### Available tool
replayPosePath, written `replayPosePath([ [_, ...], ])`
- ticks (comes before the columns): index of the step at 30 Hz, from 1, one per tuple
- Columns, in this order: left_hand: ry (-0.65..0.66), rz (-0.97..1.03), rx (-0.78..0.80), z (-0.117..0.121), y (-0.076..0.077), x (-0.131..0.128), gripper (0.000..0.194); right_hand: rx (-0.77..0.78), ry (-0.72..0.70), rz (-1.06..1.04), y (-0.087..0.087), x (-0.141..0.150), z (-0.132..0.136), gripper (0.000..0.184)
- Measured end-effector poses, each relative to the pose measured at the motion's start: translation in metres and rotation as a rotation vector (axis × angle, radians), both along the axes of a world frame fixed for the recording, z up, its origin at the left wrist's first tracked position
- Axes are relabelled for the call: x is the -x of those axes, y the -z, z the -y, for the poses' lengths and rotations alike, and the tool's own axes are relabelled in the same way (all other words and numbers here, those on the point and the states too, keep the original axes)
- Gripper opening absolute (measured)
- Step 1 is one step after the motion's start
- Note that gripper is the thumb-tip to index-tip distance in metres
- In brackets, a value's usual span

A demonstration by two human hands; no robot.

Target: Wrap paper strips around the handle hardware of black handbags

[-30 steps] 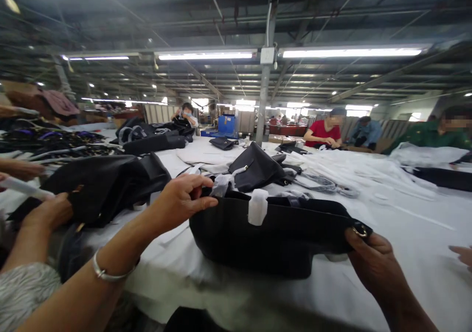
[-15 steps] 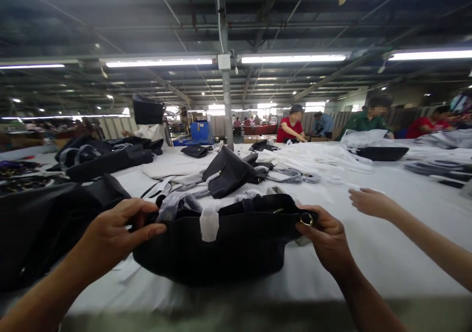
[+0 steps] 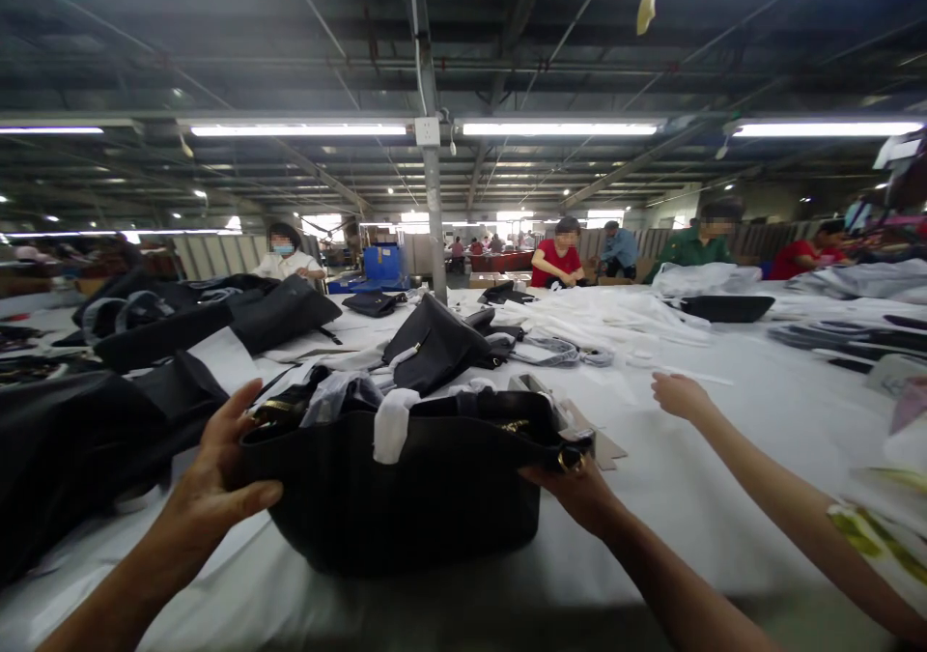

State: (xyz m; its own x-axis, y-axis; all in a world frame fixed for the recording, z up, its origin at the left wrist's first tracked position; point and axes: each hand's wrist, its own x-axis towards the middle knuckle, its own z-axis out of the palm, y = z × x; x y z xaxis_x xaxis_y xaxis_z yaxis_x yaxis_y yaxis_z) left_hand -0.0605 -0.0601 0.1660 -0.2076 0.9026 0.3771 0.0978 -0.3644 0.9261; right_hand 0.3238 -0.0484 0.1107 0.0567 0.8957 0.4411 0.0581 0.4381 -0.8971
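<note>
Now, black bag (image 3: 406,507): lower centre of the frame, mouth up; looks light and soft, apt to sag.
Your left hand (image 3: 217,499): spread wide, touching the bag's left end.
Your right hand (image 3: 580,494): closed on the right rim corner, by the gold ring (image 3: 571,460).
Surest hold: probably both rim ends.
Inside the mouth: clear wrapping (image 3: 339,399).
Blue box (image 3: 382,262), above centre: you can't see its contents.

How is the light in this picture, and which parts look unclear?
Head view: the ceiling tubes glare plain white; head view: the black bag is so dark that its lower front loses detail; head view again: the patterned sleeve near the right edge looks soft, perhaps stretched by the lens.
</note>
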Motion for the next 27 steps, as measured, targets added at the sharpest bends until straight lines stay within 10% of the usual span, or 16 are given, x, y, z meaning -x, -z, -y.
replayPosePath([
  [5, -0.036, 0.05, 0.065, -0.021, 0.023, 0.006, 0.066, 0.042, -0.022, -0.167, -0.016, 0.023, -0.025, 0.025],
  [9, -0.022, -0.07, 0.172, -0.039, 0.012, 0.014, 0.055, 0.139, -0.081, -0.319, -0.047, 0.033, -0.056, 0.03],
  [15, -0.094, 0.018, 0.157, -0.084, -0.086, -0.002, 0.049, 0.15, -0.194, -0.39, -0.129, 0.02, -0.108, 0.043],
  [21, -0.152, -0.191, -0.406, -0.176, -0.19, -0.076, 0.05, -0.287, 0.082, -0.184, -0.205, -0.039, -0.193, 0.042],
  [24, -0.371, -0.434, -0.743, -0.23, -0.212, -0.119, 0.051, -0.301, 0.278, 0.108, -0.228, -0.101, -0.228, 0.052],
  [27, -0.428, -0.622, -1.007, -0.27, -0.196, -0.178, 0.047, -0.18, 0.706, 0.464, -0.229, -0.172, -0.243, 0.052],
])
